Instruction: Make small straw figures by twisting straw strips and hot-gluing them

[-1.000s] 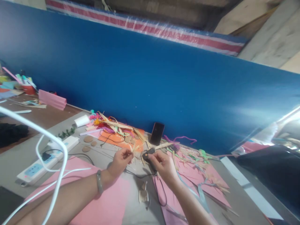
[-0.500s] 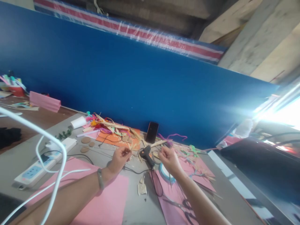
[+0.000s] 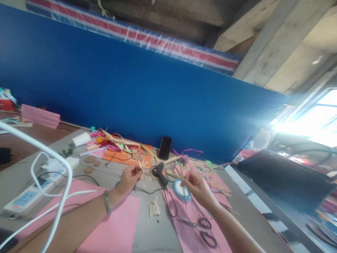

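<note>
My left hand (image 3: 131,178) pinches a small bundle of pale strips (image 3: 142,165) that fan out above its fingertips. My right hand (image 3: 193,182) is closed on a thin pale strip (image 3: 183,181), held roughly upright over a blue-and-white tape roll (image 3: 179,189). Between my hands a black glue gun (image 3: 159,173) lies on the grey table (image 3: 147,232). Scissors (image 3: 197,226) with dark handles rest on pink paper below my right hand. Crumpled pale scraps (image 3: 154,207) lie in front of the glue gun.
A phone (image 3: 165,148) leans against the blue partition (image 3: 131,88). Orange paper (image 3: 116,157) under wood strips and craft bits lies at the back left. A white power strip (image 3: 39,189) and a white cable (image 3: 65,196) are at left. A black bag-like object (image 3: 284,175) stands at right.
The view has shifted right. My right hand has moved down and right relative to the glue gun, and a thin strip now shows in its fingers. My left hand still holds the strips.
</note>
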The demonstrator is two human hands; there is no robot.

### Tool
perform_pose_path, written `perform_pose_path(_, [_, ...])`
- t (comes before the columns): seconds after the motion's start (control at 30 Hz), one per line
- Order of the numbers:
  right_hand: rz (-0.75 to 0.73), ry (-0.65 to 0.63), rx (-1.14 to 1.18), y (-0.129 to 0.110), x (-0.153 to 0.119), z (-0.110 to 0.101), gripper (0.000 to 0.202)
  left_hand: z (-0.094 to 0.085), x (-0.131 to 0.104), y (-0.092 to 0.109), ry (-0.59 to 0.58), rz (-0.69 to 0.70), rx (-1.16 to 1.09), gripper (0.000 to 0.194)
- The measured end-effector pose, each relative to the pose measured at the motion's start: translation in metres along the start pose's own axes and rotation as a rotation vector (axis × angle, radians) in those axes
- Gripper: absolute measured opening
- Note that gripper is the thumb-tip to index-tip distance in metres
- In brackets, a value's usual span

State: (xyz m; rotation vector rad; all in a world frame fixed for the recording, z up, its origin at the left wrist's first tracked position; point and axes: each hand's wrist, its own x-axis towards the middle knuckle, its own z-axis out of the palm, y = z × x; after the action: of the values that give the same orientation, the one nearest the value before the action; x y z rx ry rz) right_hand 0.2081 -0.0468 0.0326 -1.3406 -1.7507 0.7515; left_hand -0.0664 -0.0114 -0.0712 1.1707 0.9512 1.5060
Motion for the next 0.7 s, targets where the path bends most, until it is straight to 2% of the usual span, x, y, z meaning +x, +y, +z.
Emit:
perform_pose_path(0.2, [-0.026,-0.057,0.029,-0.001,-0.006,0.0,0.033,0.003,-0.001,0.003,0.017,-0.005,0.015,0.025])
perform_pose_path(0.37, [0.049,-0.056,0.113,-0.003,-0.003,0.005,0.032,0.004,-0.001,0.002,0.013,-0.013,-0.024,0.025])
perform_pose_path(0.7, [0.1,-0.136,0.218,-0.008,0.01,0.021,0.041,0.002,0.002,-0.015,-0.007,-0.006,-0.041,0.024])
